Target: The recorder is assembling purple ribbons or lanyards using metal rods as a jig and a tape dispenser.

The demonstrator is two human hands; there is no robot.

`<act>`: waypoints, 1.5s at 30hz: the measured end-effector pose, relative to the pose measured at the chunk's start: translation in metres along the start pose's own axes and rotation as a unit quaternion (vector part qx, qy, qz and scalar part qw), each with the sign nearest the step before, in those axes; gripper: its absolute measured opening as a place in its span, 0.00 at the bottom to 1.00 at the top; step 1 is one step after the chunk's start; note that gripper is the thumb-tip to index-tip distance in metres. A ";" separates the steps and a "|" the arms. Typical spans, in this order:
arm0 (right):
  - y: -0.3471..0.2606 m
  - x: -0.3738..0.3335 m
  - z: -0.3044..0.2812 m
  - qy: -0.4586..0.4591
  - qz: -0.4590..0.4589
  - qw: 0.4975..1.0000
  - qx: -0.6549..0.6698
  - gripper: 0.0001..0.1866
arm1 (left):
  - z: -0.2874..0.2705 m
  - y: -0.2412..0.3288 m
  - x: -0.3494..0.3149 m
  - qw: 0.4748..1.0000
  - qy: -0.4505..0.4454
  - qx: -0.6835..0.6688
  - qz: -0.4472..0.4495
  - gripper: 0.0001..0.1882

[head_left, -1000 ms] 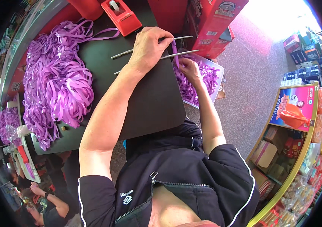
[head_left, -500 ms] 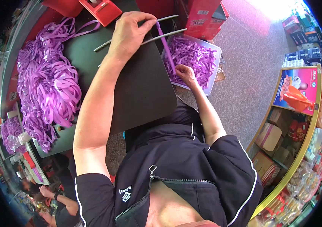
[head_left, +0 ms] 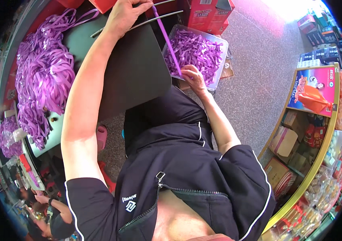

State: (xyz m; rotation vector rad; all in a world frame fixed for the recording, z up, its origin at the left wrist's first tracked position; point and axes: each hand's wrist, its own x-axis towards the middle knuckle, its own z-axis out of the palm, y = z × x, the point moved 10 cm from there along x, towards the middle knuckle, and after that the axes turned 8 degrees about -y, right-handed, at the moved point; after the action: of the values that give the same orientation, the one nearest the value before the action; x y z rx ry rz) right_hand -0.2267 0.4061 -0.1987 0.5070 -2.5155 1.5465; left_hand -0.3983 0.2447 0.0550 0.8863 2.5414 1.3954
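A purple ribbon strip (head_left: 167, 40) is stretched slantwise between my two hands. Its far end is pinched in the fingertips of my left hand (head_left: 123, 17), close to the top edge of the view. My right hand (head_left: 195, 79) grips the near end with bent fingers. Two thin metal rods (head_left: 159, 17) jut past the edge of the dark table (head_left: 138, 76), passing by my left hand. Below the strip, a clear plastic bin (head_left: 220, 64) holds many short purple ribbon pieces (head_left: 199, 52). A large heap of long purple ribbons (head_left: 50, 76) lies at the table's left.
Red boxes (head_left: 209, 16) stand behind the bin. Part of a red object (head_left: 101, 5) shows at the top edge. On the right is a gold-edged display case (head_left: 331, 132) with packaged goods. A pink shoe (head_left: 101, 136) is under the table. Another person (head_left: 60, 213) sits at lower left.
The view has shifted, so table, ribbons and bin appear higher and further left. My hands still hold the strip, which now looks longer and straighter between them.
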 end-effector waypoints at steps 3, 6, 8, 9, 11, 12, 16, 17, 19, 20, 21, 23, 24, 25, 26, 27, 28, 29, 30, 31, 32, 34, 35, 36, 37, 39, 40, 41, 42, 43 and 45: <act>-0.018 -0.015 -0.008 -0.017 -0.019 0.997 -0.069 0.10 | -0.002 0.022 -0.003 0.999 0.025 0.037 0.015 0.10; -0.032 -0.032 -0.018 -0.018 -0.023 0.999 -0.038 0.11 | -0.001 -0.010 0.007 1.000 -0.012 0.009 0.008 0.14; -0.059 -0.043 -0.027 -0.014 -0.030 0.998 -0.047 0.11 | -0.001 -0.013 0.008 1.000 -0.007 0.011 0.016 0.15; -0.076 -0.048 -0.032 -0.018 -0.027 0.999 -0.043 0.11 | -0.003 -0.015 0.007 1.000 0.001 0.001 0.008 0.15; -0.111 -0.060 -0.043 -0.025 -0.029 0.998 -0.046 0.10 | -0.003 -0.010 0.005 0.999 0.000 0.022 0.026 0.16; -0.126 -0.067 -0.054 -0.001 -0.038 0.998 -0.057 0.09 | 0.000 -0.003 0.004 0.999 0.004 0.050 0.012 0.17; -0.196 -0.072 -0.082 0.015 -0.105 0.989 -0.099 0.07 | -0.004 -0.006 -0.001 0.996 0.022 0.081 -0.016 0.16; -0.205 -0.071 -0.085 0.011 -0.106 0.989 -0.106 0.07 | -0.002 -0.006 -0.001 0.997 0.016 0.073 -0.017 0.16; -0.229 -0.068 -0.089 0.012 -0.156 0.984 -0.088 0.08 | -0.003 -0.002 -0.001 0.996 0.021 0.084 -0.002 0.14; -0.245 -0.062 -0.091 0.019 -0.174 0.981 -0.088 0.07 | -0.003 -0.006 0.000 0.997 0.020 0.073 0.002 0.14; -0.253 -0.056 -0.090 0.015 -0.179 0.979 -0.092 0.07 | -0.004 -0.009 0.001 0.998 0.019 0.062 0.007 0.13; -0.270 -0.051 -0.099 0.050 -0.215 0.973 -0.069 0.09 | -0.002 -0.002 -0.001 0.999 0.018 0.046 -0.008 0.12; -0.278 -0.045 -0.104 0.067 -0.220 0.971 -0.065 0.13 | -0.001 0.000 -0.002 0.998 0.015 0.057 -0.020 0.13; -0.287 -0.038 -0.107 0.063 -0.221 0.971 -0.071 0.13 | -0.003 0.001 -0.004 0.997 0.013 0.067 -0.034 0.13; -0.297 -0.031 -0.109 0.047 -0.231 0.970 -0.061 0.14 | -0.004 -0.001 -0.005 0.997 0.009 0.060 -0.040 0.13; -0.307 -0.023 -0.111 0.031 -0.241 0.969 -0.051 0.15 | -0.007 -0.002 -0.006 0.998 0.013 0.057 -0.039 0.13; -0.317 -0.017 -0.114 0.025 -0.256 0.966 -0.042 0.16 | -0.007 -0.003 -0.005 0.997 0.007 0.056 -0.047 0.13; -0.323 -0.013 -0.117 0.023 -0.256 0.965 -0.046 0.16 | -0.006 -0.004 -0.005 0.997 0.001 0.054 -0.055 0.13; -0.328 -0.010 -0.120 0.020 -0.257 0.964 -0.070 0.16 | -0.006 -0.004 -0.004 0.996 -0.007 0.061 -0.062 0.12; -0.334 -0.008 -0.122 0.018 -0.257 0.961 -0.095 0.16 | -0.007 -0.003 -0.004 0.997 -0.005 0.058 -0.060 0.12; -0.346 -0.006 -0.122 0.003 -0.262 0.957 -0.123 0.12 | -0.006 -0.001 -0.004 0.996 -0.009 0.062 -0.060 0.12; -0.353 -0.007 -0.122 0.014 -0.224 0.960 -0.169 0.11 | -0.006 -0.003 -0.002 0.996 -0.012 0.065 -0.060 0.12; -0.353 -0.006 -0.124 0.027 -0.184 0.960 -0.211 0.10 | -0.007 -0.004 -0.001 0.996 -0.009 0.074 -0.052 0.12; -0.353 -0.004 -0.125 0.027 -0.151 0.957 -0.246 0.14 | -0.007 -0.006 0.000 0.996 -0.007 0.083 -0.044 0.12; -0.357 -0.005 -0.125 0.030 -0.150 0.957 -0.246 0.14 | -0.007 -0.006 0.000 0.995 -0.009 0.085 -0.043 0.12; -0.346 -0.003 -0.134 0.058 -0.060 0.966 -0.245 0.19 | -0.008 -0.009 0.000 0.996 -0.003 0.071 -0.049 0.12; -0.348 -0.005 -0.135 0.063 -0.059 0.966 -0.244 0.19 | -0.007 -0.007 0.000 0.996 -0.006 0.074 -0.046 0.12; -0.340 -0.008 -0.139 0.067 -0.020 0.975 -0.209 0.21 | -0.005 -0.005 -0.001 0.996 -0.005 0.077 -0.039 0.11; -0.332 -0.009 -0.144 0.070 0.018 0.982 -0.173 0.23 | -0.004 -0.003 0.000 0.996 -0.005 0.080 -0.032 0.11; -0.333 -0.008 -0.149 0.072 0.017 0.983 -0.169 0.23 | -0.005 -0.004 0.000 0.996 -0.005 0.084 -0.033 0.11; -0.353 -0.001 -0.140 -0.002 -0.065 0.968 -0.242 0.25 | -0.008 -0.007 0.001 0.997 -0.001 0.073 -0.034 0.10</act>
State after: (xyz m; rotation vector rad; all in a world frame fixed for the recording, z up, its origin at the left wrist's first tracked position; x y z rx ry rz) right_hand -0.1069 0.3848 0.1613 0.5806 -2.6659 0.8379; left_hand -0.4047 0.2368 0.0543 0.8132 2.6729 1.2019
